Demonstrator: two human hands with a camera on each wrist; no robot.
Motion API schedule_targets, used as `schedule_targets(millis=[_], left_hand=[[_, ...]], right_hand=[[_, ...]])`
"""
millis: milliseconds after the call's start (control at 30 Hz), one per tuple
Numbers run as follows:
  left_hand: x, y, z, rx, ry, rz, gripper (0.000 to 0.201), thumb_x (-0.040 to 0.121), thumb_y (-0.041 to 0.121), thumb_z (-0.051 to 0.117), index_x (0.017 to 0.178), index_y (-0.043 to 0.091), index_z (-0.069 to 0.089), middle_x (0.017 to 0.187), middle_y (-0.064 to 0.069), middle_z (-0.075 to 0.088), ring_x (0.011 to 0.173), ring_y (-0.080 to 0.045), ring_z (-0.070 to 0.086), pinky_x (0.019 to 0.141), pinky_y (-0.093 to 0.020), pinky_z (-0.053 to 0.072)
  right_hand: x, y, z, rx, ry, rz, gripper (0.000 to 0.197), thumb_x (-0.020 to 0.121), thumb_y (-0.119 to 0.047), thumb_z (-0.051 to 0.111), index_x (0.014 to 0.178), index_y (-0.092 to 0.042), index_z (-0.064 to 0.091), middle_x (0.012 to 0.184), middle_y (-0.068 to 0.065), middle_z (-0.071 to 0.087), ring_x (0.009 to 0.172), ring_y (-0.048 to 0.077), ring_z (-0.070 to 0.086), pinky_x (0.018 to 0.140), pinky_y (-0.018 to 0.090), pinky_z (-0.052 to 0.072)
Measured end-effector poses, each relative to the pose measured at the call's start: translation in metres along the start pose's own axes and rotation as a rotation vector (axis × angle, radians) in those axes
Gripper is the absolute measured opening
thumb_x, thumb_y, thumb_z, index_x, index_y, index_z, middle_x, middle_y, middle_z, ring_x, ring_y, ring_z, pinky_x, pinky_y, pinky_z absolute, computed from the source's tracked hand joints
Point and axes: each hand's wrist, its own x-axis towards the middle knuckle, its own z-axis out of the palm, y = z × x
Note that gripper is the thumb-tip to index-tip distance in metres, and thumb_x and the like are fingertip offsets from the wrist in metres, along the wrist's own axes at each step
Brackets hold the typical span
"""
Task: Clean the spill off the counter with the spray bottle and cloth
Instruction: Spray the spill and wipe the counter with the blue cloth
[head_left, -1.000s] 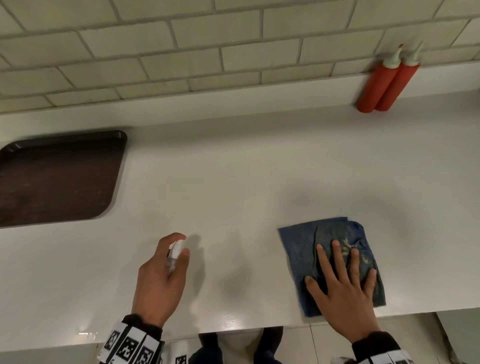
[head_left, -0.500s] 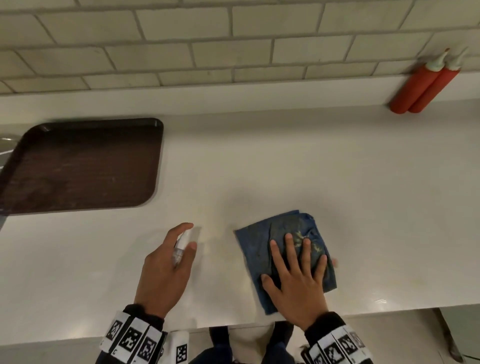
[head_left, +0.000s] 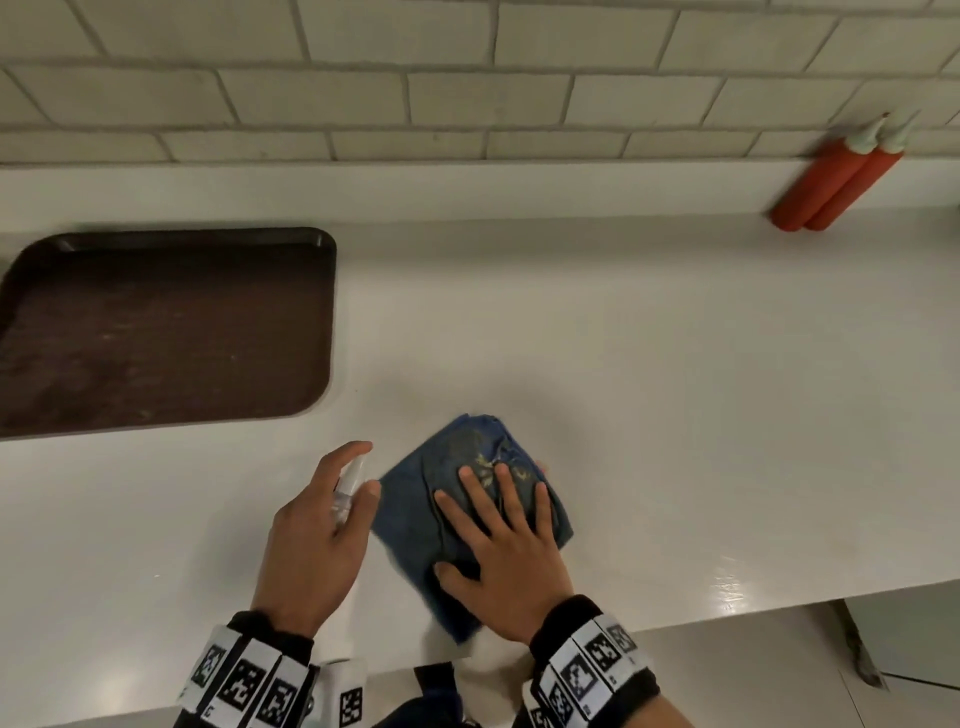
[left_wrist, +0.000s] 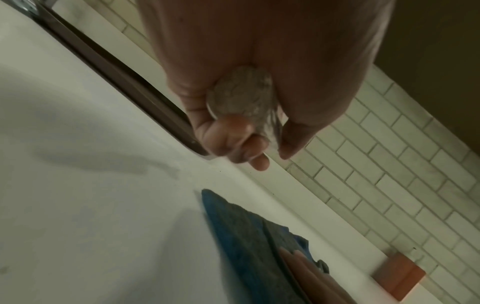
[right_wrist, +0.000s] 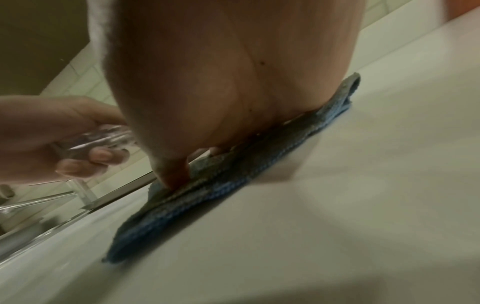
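White counter shows no spill, so I judge wiping nearly done: my right hand presses the stained blue cloth flat, my left hand grips the small clear spray bottle.

Your left hand hides most of the bottle; only its white top and clear neck show. Your right hand covers much of the cloth, so any spill beneath is unseen. The tray is cut off at the left edge. The cloth's near edge is blurred.
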Motion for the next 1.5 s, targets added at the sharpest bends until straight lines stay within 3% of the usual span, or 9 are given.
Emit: schedule_targets(millis=[100,300,467,600,667,800,1167,1367,1500], left_hand=[[0.007,0.007,0.001,-0.016,-0.015,0.014,0.034,0.095,0.036,0.055,0.129,0.038,0.05,0.081,0.008,0.065,0.072,-0.012,0.062,0.07,-0.037,0.05],[0.023,0.026,0.005,-0.023,0.032,0.017,0.035,0.095,0.032,0.058,0.129,0.038,0.053,0.084,0.008,0.065,0.075,-0.014,0.062,0.072,-0.032,0.047],[0.024,0.046,0.011,-0.031,0.093,-0.004,0.032,0.094,0.031,0.059,0.122,0.046,0.053,0.069,0.013,0.061,0.069,-0.005,0.061,0.066,-0.026,0.045],[0.028,0.066,0.028,-0.017,0.133,-0.027,0.033,0.094,0.028,0.061,0.124,0.04,0.056,0.071,0.002,0.063,0.074,-0.01,0.06,0.067,-0.023,0.045],[0.031,0.077,0.039,-0.011,0.162,-0.019,0.034,0.093,0.025,0.063,0.123,0.038,0.057,0.073,-0.008,0.065,0.075,-0.017,0.058,0.068,-0.012,0.044],[0.035,0.104,0.065,0.003,0.164,-0.032,0.034,0.093,0.026,0.063,0.123,0.04,0.057,0.073,-0.009,0.065,0.079,-0.008,0.058,0.068,-0.008,0.042],[0.051,0.168,0.128,0.011,0.103,-0.029,0.033,0.095,0.032,0.059,0.124,0.046,0.054,0.095,0.018,0.065,0.085,0.009,0.06,0.072,-0.019,0.044],[0.07,0.185,0.144,0.022,0.073,-0.018,0.033,0.096,0.032,0.057,0.127,0.043,0.052,0.1,0.007,0.066,0.091,0.01,0.055,0.075,-0.025,0.042],[0.09,0.194,0.153,0.04,0.059,-0.001,0.036,0.096,0.032,0.057,0.131,0.04,0.051,0.092,0.019,0.06,0.083,0.009,0.054,0.073,-0.016,0.041]], right_hand=[[0.01,0.018,-0.009,0.035,-0.009,0.061,0.073,0.085,-0.069,0.04,0.151,-0.043,0.026,0.164,-0.007,0.018,0.15,0.033,0.011,0.112,0.062,-0.004],[0.074,0.056,-0.042,0.039,-0.052,0.16,0.075,0.088,-0.072,0.027,0.153,-0.046,-0.001,0.163,-0.011,-0.016,0.148,0.027,-0.023,0.112,0.061,-0.021],[0.127,0.086,-0.061,0.033,-0.104,0.143,0.076,0.09,-0.072,0.028,0.154,-0.045,-0.003,0.163,-0.011,-0.02,0.147,0.027,-0.025,0.112,0.061,-0.021],[0.146,0.119,-0.078,0.039,-0.106,0.124,0.075,0.091,-0.072,0.027,0.154,-0.045,-0.002,0.163,-0.011,-0.018,0.148,0.028,-0.024,0.112,0.063,-0.018],[0.151,0.143,-0.087,0.037,-0.103,0.136,0.074,0.091,-0.071,0.027,0.154,-0.045,-0.003,0.163,-0.011,-0.019,0.148,0.027,-0.024,0.112,0.063,-0.017],[0.156,0.207,-0.109,0.053,-0.116,0.218,0.074,0.092,-0.07,0.026,0.153,-0.045,-0.006,0.163,-0.011,-0.02,0.148,0.029,-0.024,0.113,0.064,-0.015],[0.076,0.379,-0.134,0.133,-0.082,0.495,0.073,0.092,-0.071,0.026,0.152,-0.048,-0.008,0.163,-0.011,-0.018,0.149,0.028,-0.02,0.115,0.063,-0.009],[-0.03,0.379,-0.1,0.167,-0.031,0.625,0.075,0.093,-0.068,0.024,0.148,-0.046,-0.023,0.162,-0.008,-0.022,0.149,0.028,-0.02,0.116,0.064,-0.005],[-0.055,0.366,-0.09,0.13,-0.066,0.687,0.078,0.093,-0.069,0.02,0.143,-0.043,-0.033,0.162,-0.005,-0.025,0.148,0.032,-0.021,0.115,0.065,-0.002]])
